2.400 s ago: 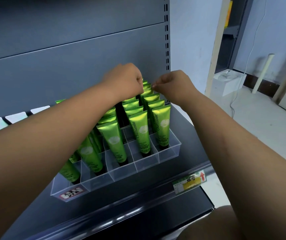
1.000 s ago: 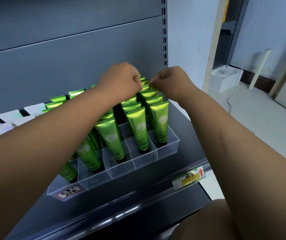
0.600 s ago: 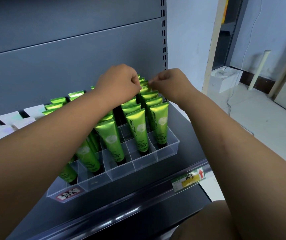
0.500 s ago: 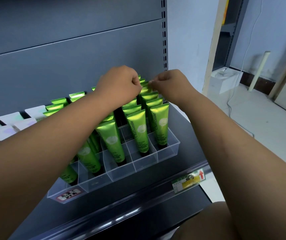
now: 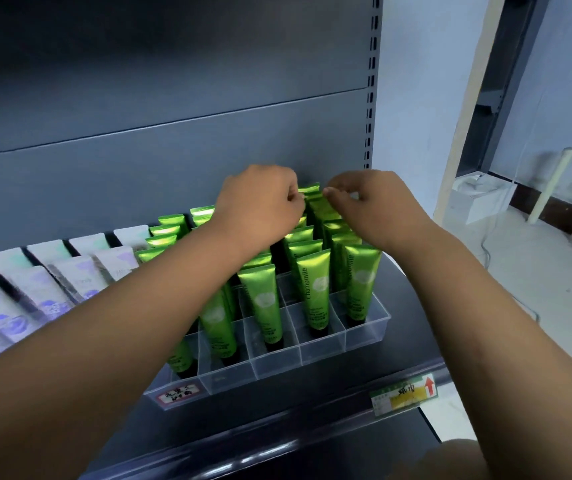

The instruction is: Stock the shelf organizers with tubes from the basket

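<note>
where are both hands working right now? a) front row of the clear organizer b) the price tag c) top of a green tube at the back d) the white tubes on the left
c: the left hand and right hand both pinch the top of a rear green tube at the back of the clear organizer

Left hand (image 5: 260, 206) and right hand (image 5: 371, 206) on rear green tube (image 5: 310, 188) in clear organizer (image 5: 322, 348).
</note>
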`<action>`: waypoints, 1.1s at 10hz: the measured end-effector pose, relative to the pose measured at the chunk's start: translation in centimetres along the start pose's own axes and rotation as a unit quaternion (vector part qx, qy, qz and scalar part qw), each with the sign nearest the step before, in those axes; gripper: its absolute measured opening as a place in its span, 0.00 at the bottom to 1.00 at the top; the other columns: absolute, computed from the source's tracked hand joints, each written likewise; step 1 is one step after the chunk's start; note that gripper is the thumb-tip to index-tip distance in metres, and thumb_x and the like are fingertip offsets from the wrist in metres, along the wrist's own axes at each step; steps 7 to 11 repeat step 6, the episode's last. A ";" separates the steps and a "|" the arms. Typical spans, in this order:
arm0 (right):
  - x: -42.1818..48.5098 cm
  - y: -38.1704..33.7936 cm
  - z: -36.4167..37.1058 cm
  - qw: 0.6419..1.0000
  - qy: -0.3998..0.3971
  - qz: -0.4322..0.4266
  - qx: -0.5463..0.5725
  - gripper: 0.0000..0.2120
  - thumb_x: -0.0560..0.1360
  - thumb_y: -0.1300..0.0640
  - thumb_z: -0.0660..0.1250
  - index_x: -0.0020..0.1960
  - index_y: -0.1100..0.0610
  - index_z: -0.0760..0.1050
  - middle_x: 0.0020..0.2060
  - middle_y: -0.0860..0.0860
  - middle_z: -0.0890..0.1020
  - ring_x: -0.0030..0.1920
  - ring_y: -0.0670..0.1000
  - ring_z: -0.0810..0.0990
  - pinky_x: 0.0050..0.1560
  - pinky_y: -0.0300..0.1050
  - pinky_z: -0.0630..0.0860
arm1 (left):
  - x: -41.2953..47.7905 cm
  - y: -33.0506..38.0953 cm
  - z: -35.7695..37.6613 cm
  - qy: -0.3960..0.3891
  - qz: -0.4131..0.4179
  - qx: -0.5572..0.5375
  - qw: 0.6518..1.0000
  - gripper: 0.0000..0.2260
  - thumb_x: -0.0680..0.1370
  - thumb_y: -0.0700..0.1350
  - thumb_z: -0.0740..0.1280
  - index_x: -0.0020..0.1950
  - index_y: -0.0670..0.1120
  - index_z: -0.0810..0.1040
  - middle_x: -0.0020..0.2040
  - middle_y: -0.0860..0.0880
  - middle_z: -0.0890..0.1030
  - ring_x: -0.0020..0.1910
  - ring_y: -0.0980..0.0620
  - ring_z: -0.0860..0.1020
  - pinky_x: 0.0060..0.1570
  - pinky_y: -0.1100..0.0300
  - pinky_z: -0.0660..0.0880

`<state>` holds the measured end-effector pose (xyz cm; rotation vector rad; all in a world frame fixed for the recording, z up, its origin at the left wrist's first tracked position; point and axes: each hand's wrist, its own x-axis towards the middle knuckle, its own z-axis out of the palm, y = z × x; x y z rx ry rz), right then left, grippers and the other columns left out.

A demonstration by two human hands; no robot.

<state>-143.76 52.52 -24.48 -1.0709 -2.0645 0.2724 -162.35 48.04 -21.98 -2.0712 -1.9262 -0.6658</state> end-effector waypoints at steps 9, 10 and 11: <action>-5.7 -8.2 0.4 0.992 0.025 -0.097 -0.083 0.18 0.81 0.44 0.63 0.66 0.52 0.78 0.63 0.48 0.80 0.63 0.53 0.77 0.58 0.49 0.77 | -13.3 -4.6 -7.4 0.108 -0.032 0.007 0.994 0.16 0.80 0.58 0.57 0.50 0.51 0.81 0.46 0.52 0.82 0.49 0.45 0.78 0.50 0.49 0.76; -5.7 -8.2 0.4 0.992 0.025 -0.097 -0.083 0.18 0.81 0.44 0.63 0.66 0.52 0.78 0.63 0.48 0.80 0.63 0.53 0.77 0.58 0.49 0.77 | -13.3 -4.6 -7.4 0.108 -0.032 0.007 0.994 0.16 0.80 0.58 0.57 0.50 0.51 0.81 0.46 0.52 0.82 0.49 0.45 0.78 0.50 0.49 0.76; -5.7 -8.2 0.4 0.992 0.025 -0.097 -0.083 0.18 0.81 0.44 0.63 0.66 0.52 0.78 0.63 0.48 0.80 0.63 0.53 0.77 0.58 0.49 0.77 | -13.3 -4.6 -7.4 0.108 -0.032 0.007 0.994 0.16 0.80 0.58 0.57 0.50 0.51 0.81 0.46 0.52 0.82 0.49 0.45 0.78 0.50 0.49 0.76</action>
